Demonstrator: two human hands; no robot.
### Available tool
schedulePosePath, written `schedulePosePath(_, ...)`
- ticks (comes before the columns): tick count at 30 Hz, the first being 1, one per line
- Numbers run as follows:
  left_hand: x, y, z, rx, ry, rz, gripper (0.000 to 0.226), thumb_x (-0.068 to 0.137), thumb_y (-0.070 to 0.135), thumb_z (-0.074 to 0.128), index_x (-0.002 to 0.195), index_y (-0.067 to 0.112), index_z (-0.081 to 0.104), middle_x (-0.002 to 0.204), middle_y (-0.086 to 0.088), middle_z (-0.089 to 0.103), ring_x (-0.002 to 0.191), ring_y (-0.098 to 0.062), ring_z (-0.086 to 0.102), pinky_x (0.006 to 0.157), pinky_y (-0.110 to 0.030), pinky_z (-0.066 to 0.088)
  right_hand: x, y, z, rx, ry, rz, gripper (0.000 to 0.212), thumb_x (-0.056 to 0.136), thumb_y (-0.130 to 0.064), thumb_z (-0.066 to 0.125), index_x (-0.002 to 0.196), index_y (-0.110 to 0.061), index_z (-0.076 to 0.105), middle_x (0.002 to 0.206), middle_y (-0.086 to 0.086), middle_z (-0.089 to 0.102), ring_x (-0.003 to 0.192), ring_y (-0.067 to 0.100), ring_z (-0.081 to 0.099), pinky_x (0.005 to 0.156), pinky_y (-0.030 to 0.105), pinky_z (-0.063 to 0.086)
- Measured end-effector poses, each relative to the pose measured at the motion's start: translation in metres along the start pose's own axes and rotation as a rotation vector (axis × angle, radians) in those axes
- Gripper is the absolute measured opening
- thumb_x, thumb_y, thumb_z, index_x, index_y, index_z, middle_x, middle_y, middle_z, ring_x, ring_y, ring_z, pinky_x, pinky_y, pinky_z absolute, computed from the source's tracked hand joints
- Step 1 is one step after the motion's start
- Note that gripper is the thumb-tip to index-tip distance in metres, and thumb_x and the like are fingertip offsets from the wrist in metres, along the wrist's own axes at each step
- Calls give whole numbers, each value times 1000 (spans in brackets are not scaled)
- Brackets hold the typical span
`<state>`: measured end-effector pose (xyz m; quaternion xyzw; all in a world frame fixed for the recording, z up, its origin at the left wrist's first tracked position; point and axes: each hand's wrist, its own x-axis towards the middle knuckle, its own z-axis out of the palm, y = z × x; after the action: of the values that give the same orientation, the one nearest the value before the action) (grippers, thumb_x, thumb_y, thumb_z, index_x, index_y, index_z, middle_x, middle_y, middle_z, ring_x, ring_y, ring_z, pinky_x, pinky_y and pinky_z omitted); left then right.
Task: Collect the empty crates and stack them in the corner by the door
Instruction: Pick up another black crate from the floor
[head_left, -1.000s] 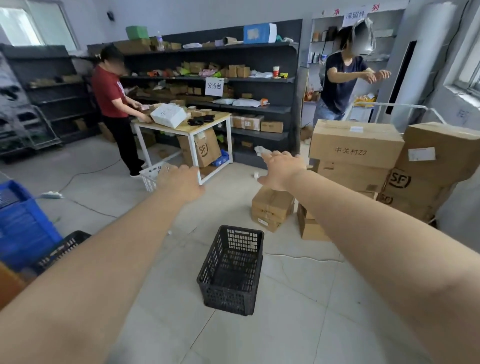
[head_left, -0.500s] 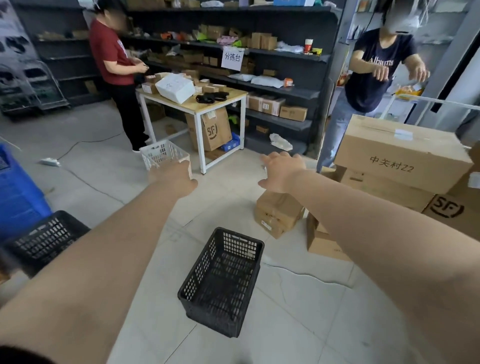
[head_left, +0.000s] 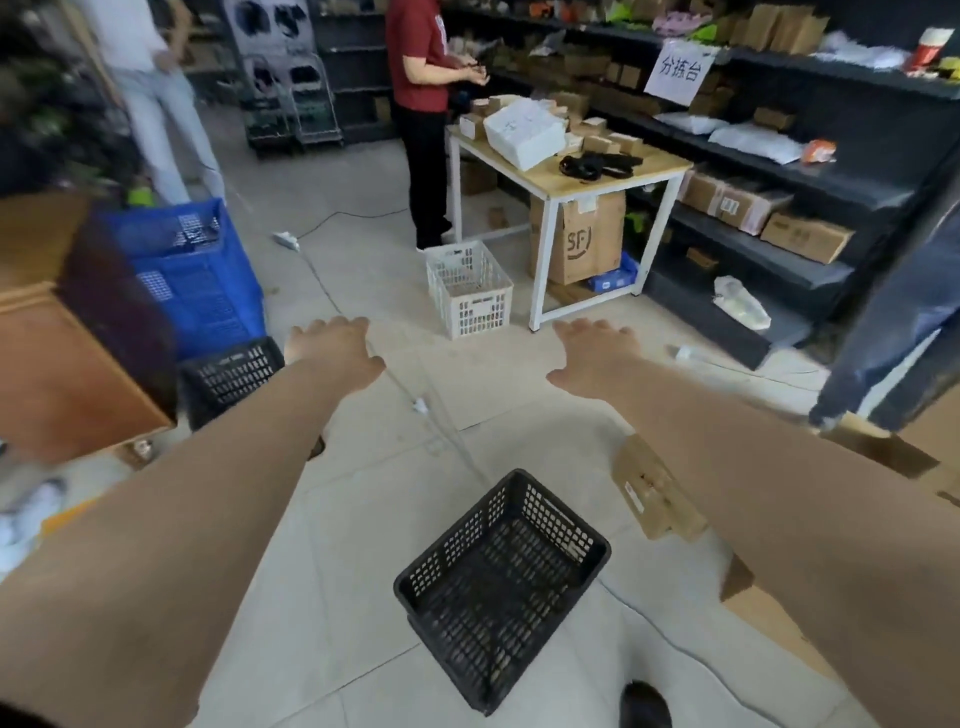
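Note:
An empty black lattice crate (head_left: 501, 582) lies on the tiled floor just below my outstretched arms. Further ahead an empty white crate (head_left: 469, 289) stands beside the table leg. At the left a second black crate (head_left: 228, 375) sits on the floor, and a tall blue crate (head_left: 195, 278) stands behind it. My left hand (head_left: 335, 349) and my right hand (head_left: 595, 354) are both stretched forward, palms down, fingers apart, holding nothing. Both hover above the floor between the near black crate and the white one.
A person in a red shirt (head_left: 423, 114) works at a wooden-topped table (head_left: 569, 174). Another person (head_left: 156, 98) stands at the far left, and a leg (head_left: 883, 332) shows at right. Cardboard boxes (head_left: 655, 491) lie at right, a wooden cabinet (head_left: 57, 358) left, dark shelves (head_left: 769, 171) behind.
The view has swung left and down. The blue crate, the second black crate and the white crate now show fully. My hands stay extended and empty.

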<state>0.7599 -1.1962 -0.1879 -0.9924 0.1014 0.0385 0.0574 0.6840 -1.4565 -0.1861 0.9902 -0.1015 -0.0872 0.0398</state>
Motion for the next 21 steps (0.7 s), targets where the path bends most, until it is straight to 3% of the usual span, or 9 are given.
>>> schedulePosePath(6,27,7,8,-5,9,-237,48,91,39,44,136,20,44,134,-9,51,122,-32,47,100,-42,35,99,7,15,-13,3,-221,65,89,-45,52,146,-22,28,148,3,38,134,27,37,104,44,32)
schedulePosePath(15,52,40,40,-123,-103,-595,46,92,36,45,136,22,42,127,-7,54,121,-30,47,98,-40,39,222,30,41,-60,-75,-511,65,93,-42,49,149,-20,22,145,4,38,131,27,38,99,40,33)
schedulePosePath(21,49,73,121,-231,-313,-735,52,95,39,46,142,19,38,134,-9,50,121,-30,48,97,-39,44,265,33,124,-99,-244,-598,63,94,-40,48,148,-19,23,143,6,41,128,28,42,100,41,35)
